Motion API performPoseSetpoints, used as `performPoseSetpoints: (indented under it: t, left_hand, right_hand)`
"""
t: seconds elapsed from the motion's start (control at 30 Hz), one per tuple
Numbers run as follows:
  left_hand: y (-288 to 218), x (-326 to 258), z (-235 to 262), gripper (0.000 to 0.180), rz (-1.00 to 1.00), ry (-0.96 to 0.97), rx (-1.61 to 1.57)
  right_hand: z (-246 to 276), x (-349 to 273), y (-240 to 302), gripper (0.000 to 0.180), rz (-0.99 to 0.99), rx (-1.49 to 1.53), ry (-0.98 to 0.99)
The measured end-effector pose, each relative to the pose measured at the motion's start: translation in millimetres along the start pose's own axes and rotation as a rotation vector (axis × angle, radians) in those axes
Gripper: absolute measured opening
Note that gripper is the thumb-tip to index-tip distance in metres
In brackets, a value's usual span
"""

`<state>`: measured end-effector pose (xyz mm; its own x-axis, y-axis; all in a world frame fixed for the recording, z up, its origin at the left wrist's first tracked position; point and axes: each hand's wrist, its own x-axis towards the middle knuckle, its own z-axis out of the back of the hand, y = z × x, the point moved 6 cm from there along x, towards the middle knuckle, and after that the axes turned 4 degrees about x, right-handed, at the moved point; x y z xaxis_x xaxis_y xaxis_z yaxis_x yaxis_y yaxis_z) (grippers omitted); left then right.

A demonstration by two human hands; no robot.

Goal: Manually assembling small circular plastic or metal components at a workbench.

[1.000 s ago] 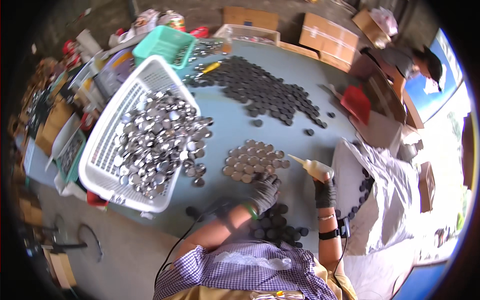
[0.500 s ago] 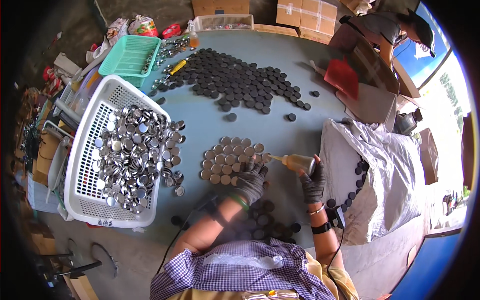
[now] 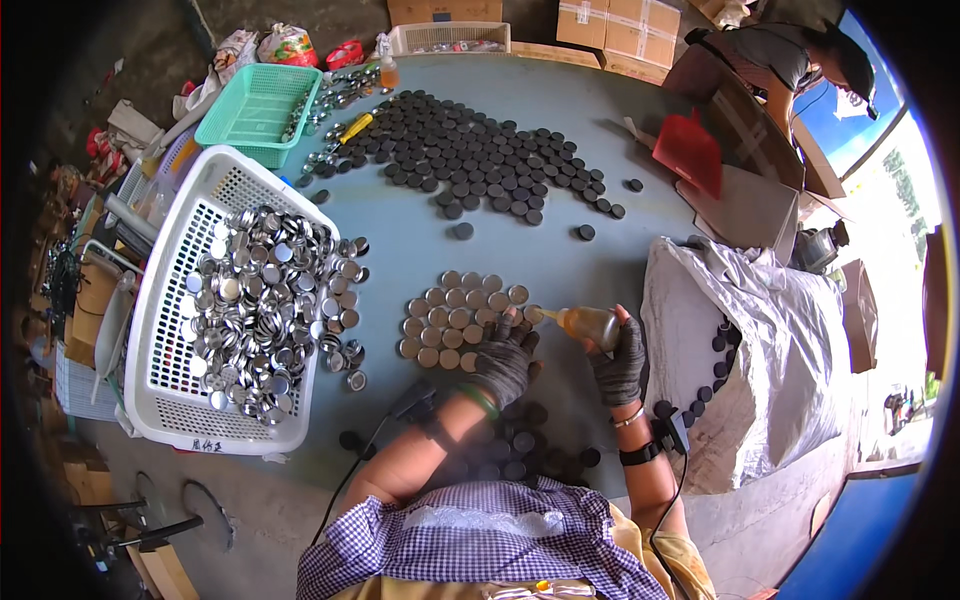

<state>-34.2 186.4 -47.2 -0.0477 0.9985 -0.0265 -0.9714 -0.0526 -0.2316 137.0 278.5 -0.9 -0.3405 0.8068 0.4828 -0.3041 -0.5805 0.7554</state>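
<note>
My right hand (image 3: pixel 619 365), in a dark fingerless glove, is closed round a squeeze bottle (image 3: pixel 592 327) of amber liquid. The bottle lies tilted nearly flat, its thin nozzle pointing left at the rightmost of a group of shallow round metal caps (image 3: pixel 458 298). These caps sit close together in rows on the table, hollow side seemingly up. Over the lower right of the group rests my left hand (image 3: pixel 503 362), gloved likewise, fingers stretched forward with the tips at the caps. It hides some of them, and nothing shows in its grasp.
A white basket (image 3: pixel 150 385) heaped with shiny caps (image 3: pixel 265 310) stands left. Many black discs (image 3: pixel 480 160) cover the table's far part; more (image 3: pixel 520 445) lie by my apron. A yellow-handled screwdriver (image 3: pixel 356 128), green basket (image 3: pixel 215 125), red dustpan (image 3: pixel 688 152) and white sack (image 3: pixel 760 360) surround the work area. Another person (image 3: pixel 780 60) bends at far right.
The bottle has swung slightly in my right hand, its base a little left of before, with the nozzle still at the same edge cap. My left hand stays almost where it was.
</note>
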Motion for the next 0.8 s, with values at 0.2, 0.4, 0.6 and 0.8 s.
performPoseSetpoints:
  t: [0.2,0.4,0.6,0.8]
  left_hand:
    - [-0.8,0.2,-1.6,0.054,-0.014,-0.033,0.014]
    - [-1.2,1.2,-3.6,0.056,-0.023,-0.044,0.045]
    - [-1.2,1.3,-5.8,0.057,-0.027,-0.06,0.058]
    - [-2.4,-0.3,-0.6,0.055,-0.019,-0.051,0.049]
  right_hand:
    - [2.2,1.6,13.2,0.067,0.054,-0.053,0.0]
    - [6.1,0.7,17.7,0.069,0.077,-0.093,0.03]
    - [8.6,-1.2,20.8,0.072,0.126,-0.108,0.031]
    - [7.6,-1.1,26.9,0.074,0.145,-0.12,0.047]
